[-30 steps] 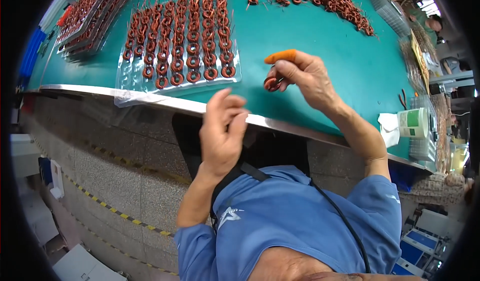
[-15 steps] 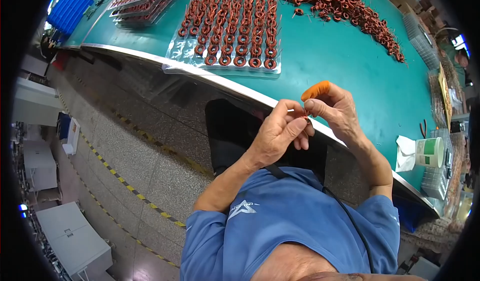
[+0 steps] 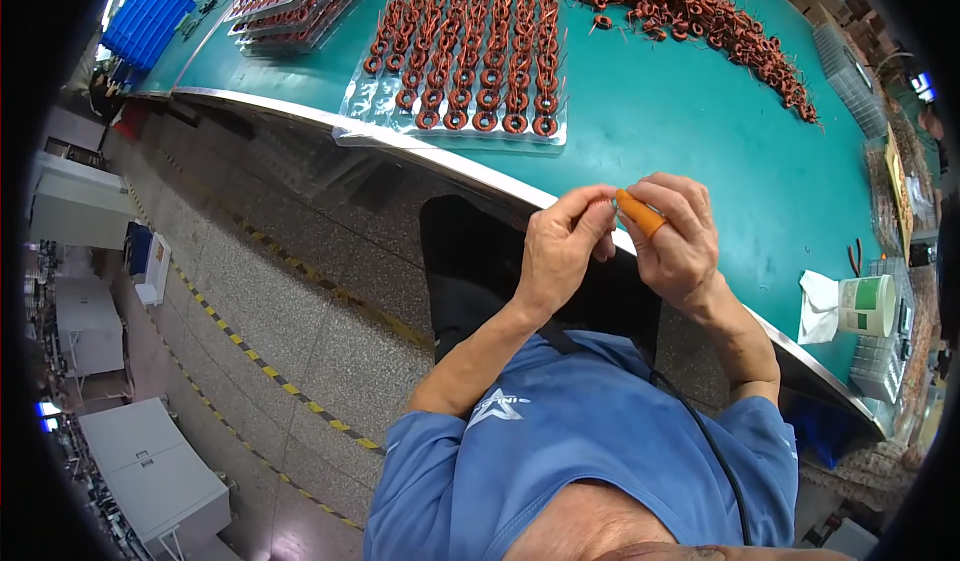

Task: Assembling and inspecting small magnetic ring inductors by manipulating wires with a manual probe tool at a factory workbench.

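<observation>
Left hand [image 3: 558,256] pinches a coil [image 3: 601,201] above the table's [image 3: 710,161] near edge; right hand [image 3: 682,246], orange cot [image 3: 640,213] on one finger, meets it. We cannot tell whether the right grips anything. We judge the step close fingerwork on the coil; next calls for a steady left pinch. Tray [image 3: 378,96]: near edge, leftward. Heap [image 3: 700,26]: toward far edge.

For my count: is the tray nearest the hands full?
Not full: coils fill most of the tray, but its front left corner is bare.
</observation>
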### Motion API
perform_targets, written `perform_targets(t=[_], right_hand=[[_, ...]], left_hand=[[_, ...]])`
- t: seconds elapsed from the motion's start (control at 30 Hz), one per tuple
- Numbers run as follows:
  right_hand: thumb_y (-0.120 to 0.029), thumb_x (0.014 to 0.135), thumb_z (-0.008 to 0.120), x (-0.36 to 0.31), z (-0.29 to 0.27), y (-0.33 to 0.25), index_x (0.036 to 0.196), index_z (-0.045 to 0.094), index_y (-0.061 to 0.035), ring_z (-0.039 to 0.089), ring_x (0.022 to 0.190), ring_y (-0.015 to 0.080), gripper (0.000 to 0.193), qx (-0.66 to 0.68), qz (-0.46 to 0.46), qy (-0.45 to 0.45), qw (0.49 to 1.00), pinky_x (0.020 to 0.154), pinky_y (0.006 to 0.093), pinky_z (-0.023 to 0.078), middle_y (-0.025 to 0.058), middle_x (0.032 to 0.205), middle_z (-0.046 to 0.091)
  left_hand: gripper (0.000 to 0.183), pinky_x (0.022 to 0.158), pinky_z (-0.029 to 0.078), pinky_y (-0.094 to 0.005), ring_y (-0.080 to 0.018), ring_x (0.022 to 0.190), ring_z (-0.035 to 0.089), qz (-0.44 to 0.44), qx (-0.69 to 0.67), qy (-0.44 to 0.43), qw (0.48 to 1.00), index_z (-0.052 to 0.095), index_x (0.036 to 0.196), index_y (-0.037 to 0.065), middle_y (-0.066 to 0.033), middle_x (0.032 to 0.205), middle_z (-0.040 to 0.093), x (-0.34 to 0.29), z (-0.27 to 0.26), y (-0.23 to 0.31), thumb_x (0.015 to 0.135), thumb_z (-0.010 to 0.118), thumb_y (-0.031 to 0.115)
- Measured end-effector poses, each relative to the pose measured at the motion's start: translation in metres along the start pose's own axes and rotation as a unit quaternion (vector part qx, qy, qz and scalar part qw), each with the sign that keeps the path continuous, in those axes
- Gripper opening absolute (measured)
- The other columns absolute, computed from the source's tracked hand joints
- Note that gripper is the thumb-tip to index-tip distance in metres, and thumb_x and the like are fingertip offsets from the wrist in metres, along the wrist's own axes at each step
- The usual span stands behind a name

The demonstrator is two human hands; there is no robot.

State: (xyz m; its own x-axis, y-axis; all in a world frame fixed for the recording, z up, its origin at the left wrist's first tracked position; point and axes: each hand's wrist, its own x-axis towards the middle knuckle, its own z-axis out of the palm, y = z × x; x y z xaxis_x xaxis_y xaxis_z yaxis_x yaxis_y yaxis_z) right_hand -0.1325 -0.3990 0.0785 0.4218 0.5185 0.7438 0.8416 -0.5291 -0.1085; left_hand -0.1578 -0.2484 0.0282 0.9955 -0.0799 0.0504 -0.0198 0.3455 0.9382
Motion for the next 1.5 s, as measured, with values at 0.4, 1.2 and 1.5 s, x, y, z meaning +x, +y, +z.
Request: perform_targets(t=[0.4,1.2,1.5], right_hand=[[-0.013,0.086,0.067,0.000,0.013,0.013,0.091,0.070,-0.0004,0.059,0.090,0.0150,0.014,0.491,0.411,0.036,0.767,0.080,0.0281,0.047,0.0056,0.096,0.062],[-0.022,0.096,0.058,-0.036,0.018,0.004,0.119,0.059,0.0005,0.062,0.087,0.0099,0.032,0.506,0.493,0.016,0.708,0.076,0.0240,0.050,0.0073,0.099,0.066],[-0.022,0.095,0.057,-0.021,0.009,-0.015,0.090,0.069,0.0017,0.058,0.057,0.0101,0.027,0.272,0.415,0.027,0.868,0.053,0.0250,0.048,0.0050,0.065,0.063]], left_hand=[[0.023,0.055,0.044,-0.0211,-0.0101,0.059,0.053,0.035,-0.199,-0.022,0.979,0.054,0.107,0.000,-0.0062,0.073,0.057,0.005,0.004,0.010,0.101,0.047,0.021],[0.033,0.064,0.044,-0.0225,-0.0109,0.068,0.052,0.055,-0.022,-0.086,0.995,0.045,0.126,-0.002,-0.0052,0.081,0.053,0.001,-0.008,0.007,0.098,0.052,0.015],[0.023,0.059,0.045,-0.0220,-0.0081,0.065,0.054,0.116,0.202,-0.019,0.972,0.053,0.117,-0.001,-0.0020,0.077,0.056,-0.002,-0.006,0.011,0.097,0.053,0.010]])
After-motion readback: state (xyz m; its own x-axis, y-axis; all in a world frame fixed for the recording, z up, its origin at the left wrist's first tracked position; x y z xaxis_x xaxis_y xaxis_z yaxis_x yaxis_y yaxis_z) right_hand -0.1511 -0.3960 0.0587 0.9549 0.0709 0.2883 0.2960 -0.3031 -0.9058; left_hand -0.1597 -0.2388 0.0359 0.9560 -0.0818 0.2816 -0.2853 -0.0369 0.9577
